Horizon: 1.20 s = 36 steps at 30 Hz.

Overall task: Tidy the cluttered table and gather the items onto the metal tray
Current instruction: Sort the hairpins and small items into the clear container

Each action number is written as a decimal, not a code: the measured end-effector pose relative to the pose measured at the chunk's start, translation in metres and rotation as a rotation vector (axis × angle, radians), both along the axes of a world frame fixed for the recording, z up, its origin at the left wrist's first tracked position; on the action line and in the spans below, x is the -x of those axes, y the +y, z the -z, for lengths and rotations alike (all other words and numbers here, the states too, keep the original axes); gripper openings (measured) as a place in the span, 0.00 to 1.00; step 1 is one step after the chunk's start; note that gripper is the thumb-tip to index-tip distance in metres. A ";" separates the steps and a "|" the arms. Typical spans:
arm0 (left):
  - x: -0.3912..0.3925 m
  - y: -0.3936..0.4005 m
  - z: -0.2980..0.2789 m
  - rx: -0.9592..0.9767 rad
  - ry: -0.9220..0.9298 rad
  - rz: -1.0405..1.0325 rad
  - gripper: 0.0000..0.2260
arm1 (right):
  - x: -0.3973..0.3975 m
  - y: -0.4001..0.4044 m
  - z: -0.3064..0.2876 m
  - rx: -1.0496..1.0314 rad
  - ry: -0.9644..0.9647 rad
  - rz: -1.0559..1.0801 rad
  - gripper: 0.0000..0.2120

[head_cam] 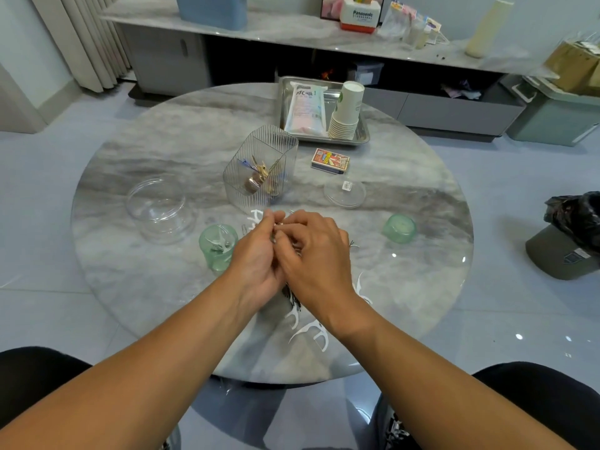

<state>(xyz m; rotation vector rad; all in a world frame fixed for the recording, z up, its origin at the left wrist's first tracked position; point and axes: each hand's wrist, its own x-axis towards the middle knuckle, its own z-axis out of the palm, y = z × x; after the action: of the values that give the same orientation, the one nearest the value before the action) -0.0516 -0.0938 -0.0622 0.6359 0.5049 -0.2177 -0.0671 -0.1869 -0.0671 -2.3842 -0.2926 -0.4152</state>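
The only clear brand is "Panasonic", printed on a white and red box on the marble shelf at 12 o'clock, well beyond the round grey marble table. The white and pink plastic packet carries blue writing too small to read, and the small red and yellow printed card box has artwork but no legible words.

The rectangular metal tray sits at 12 o'clock on the table and holds the packet beside a tilted stack of white paper cups. The card box lies just beside the tray's near edge.

Both hands meet at the table's centre. The left hand and the right hand are together, fingers curled and touching, pinching small thin items between them; what exactly they hold is too hidden to tell. White plastic floss picks lie scattered at 6 o'clock from the hands, near the right wrist, with more peeking out at 12 o'clock.

A ribbed clear plastic holder with keys stands just past the hands at 12 o'clock. A green translucent cup with picks inside stands at 9 o'clock, just beside the left hand. A clear round tub lies further out at 10 o'clock, a flat clear lid at 1 o'clock, and a green cap at 3 o'clock.
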 end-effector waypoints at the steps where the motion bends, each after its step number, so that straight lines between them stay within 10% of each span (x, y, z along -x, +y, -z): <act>1: -0.003 0.002 -0.001 0.045 -0.015 -0.027 0.11 | -0.001 -0.001 -0.001 -0.074 0.022 0.038 0.07; 7: -0.004 -0.003 0.002 -0.020 -0.163 -0.006 0.15 | -0.004 0.007 -0.005 -0.563 0.579 0.147 0.18; 18: 0.010 -0.019 0.004 -0.383 -0.111 -0.005 0.17 | -0.008 0.008 -0.006 -1.196 0.767 0.179 0.12; 36: 0.016 -0.010 -0.002 -0.011 -0.075 -0.019 0.12 | -0.011 0.003 -0.004 -1.446 0.757 0.102 0.10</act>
<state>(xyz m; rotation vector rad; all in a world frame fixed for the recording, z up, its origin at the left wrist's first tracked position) -0.0680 -0.1033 -0.0601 0.6476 0.4397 -0.1723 -0.0556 -0.1835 -0.0628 -0.9755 0.3864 0.2356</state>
